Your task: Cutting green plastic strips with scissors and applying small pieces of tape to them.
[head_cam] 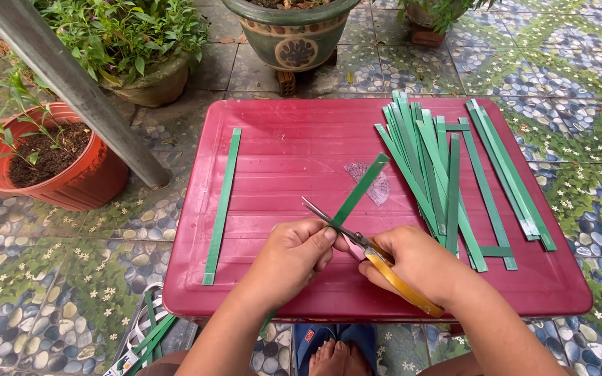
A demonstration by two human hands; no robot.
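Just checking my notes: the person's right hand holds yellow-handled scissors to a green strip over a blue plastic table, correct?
Not quite. The table is dark red, not blue, as the head view shows. The rest holds: the right hand holds yellow-handled scissors against the green strip, which the left hand steadies.

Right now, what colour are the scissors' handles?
Orange-yellow, on the scissors in the right hand; head view.

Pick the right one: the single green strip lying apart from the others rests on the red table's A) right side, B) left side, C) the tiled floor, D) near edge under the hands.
B: the lone green strip lies lengthwise on the left part of the red table, apart from the pile of strips on the right.
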